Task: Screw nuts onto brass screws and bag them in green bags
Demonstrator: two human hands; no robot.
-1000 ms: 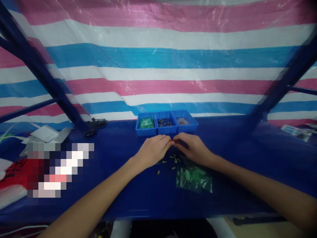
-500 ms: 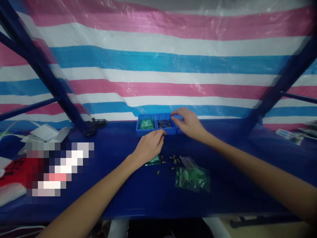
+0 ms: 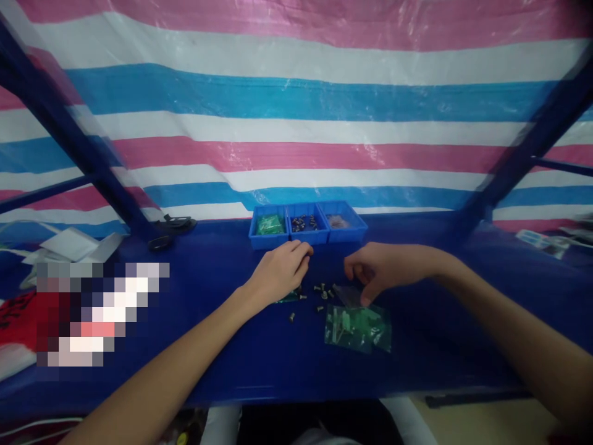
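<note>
My left hand point(image 3: 281, 269) hovers in front of the blue bins with its fingers curled together; whatever they hold, if anything, is hidden. A green packet point(image 3: 290, 297) shows partly beneath it. Several short screws point(image 3: 323, 293) lie scattered between my hands. To the right, my right hand point(image 3: 380, 270) reaches down, thumb and fingers apart, with nothing seen in it. Its thumb is just over a small clear bag point(image 3: 348, 295) and the upper edge of a clear zip bag with green contents point(image 3: 360, 329).
Three joined blue bins stand at the back: one with green packets point(image 3: 270, 224), one with screws point(image 3: 304, 223), one with small clear bags point(image 3: 338, 221). Left are white boxes point(image 3: 76, 245) and a red bag point(image 3: 21, 321). Dark blue frame posts point(image 3: 532, 145) flank the table.
My right hand has come away from the right-hand bin, down toward the clear bags, uncovering that bin. My left hand stays nearly in place. The view has shifted slightly.
</note>
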